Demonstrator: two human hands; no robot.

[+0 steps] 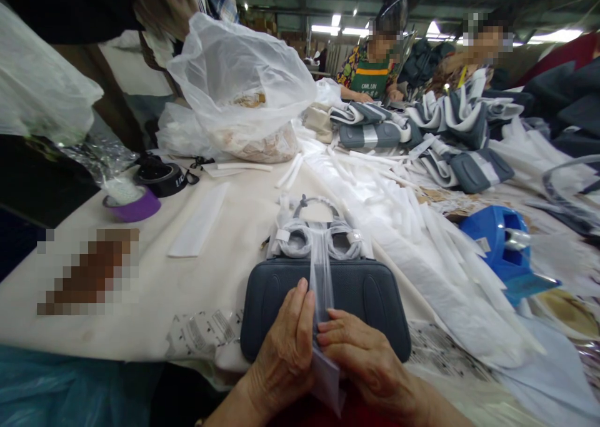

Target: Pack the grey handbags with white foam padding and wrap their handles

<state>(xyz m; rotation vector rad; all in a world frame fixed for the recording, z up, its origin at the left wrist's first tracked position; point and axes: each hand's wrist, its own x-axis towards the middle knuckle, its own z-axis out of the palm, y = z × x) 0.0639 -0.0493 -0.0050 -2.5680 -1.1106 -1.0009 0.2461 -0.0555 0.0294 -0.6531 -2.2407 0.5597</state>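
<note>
A dark grey padded cushion [370,292] lies on the white table [154,283] right in front of me. Behind it rests a bundle of coiled grey straps [319,236] in clear wrapping. A narrow strip of clear plastic film [322,277] runs from the straps down over the cushion to my hands. My left hand [284,352] lies on the cushion with its fingers pressed together against the film. My right hand [363,355] faces it and pinches the same film from the other side.
A big clear plastic bag [244,83] stands at the back. A purple tape roll [134,205] and a black one [162,177] lie left. White strips [422,239] spread to the right beside a blue plastic object [504,242]. Two people sit across, handling striped cushions [450,133].
</note>
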